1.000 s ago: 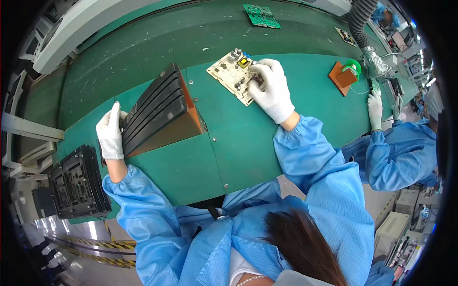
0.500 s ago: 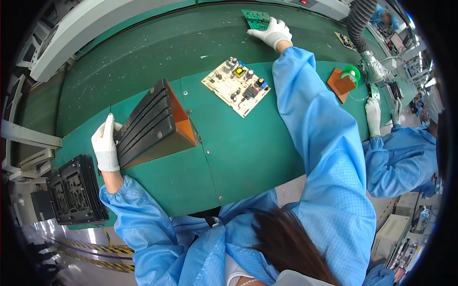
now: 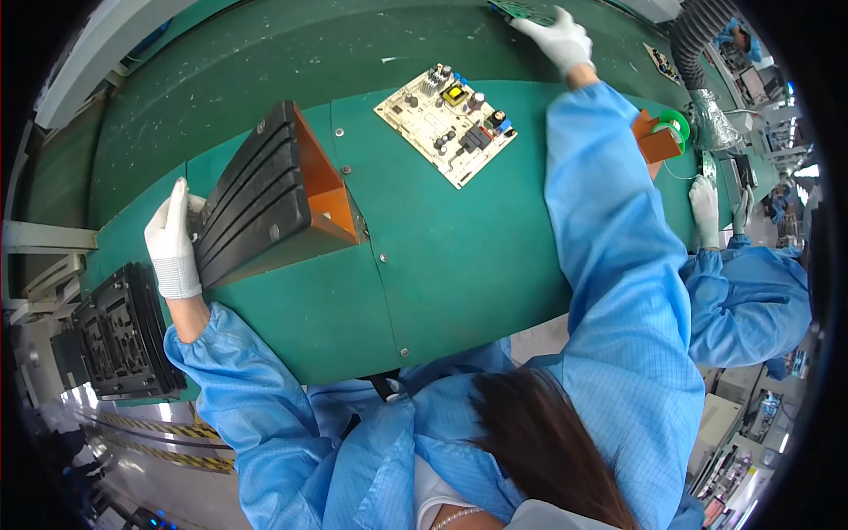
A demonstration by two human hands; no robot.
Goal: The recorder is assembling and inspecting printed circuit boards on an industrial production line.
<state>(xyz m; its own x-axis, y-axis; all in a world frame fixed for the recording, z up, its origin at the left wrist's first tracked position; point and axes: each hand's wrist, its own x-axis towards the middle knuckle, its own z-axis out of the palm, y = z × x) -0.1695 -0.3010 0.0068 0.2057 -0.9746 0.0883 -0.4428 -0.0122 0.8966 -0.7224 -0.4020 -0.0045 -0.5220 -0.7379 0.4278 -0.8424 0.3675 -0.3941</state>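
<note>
At 1 o'clock, the green circuit board point(image 3: 525, 11) lies at the far side of the dark green surface point(image 3: 265, 79), its upper part cut off by the picture's edge. The right hand point(image 3: 558, 42), white-gloved, is at its near right corner, thumb pointing toward 10 o'clock and fingers spread; whether they grip the board or merely overlap it, I cannot tell.

At 12 o'clock, a beige circuit board point(image 3: 433, 132) lies fully visible on the green mat point(image 3: 459, 256), components up. At 10 o'clock stands a black ribbed holder point(image 3: 256, 190) with an orange-brown inner side. The left hand point(image 3: 172, 234) is against its 9 o'clock edge, thumb raised; the other fingers are mostly hidden, so their hold cannot be judged.

At 2 o'clock, the right sleeve point(image 3: 601, 177) partly covers a brown stand point(image 3: 662, 146) with a green spool point(image 3: 678, 124). Beyond, toward 3 o'clock, 2 gloved hands of a co-worker point(image 3: 746, 305) are small, the work between them unclear. Between 8 and 9 o'clock, black fixtures point(image 3: 128, 336) stand with indistinct inner detail.
</note>
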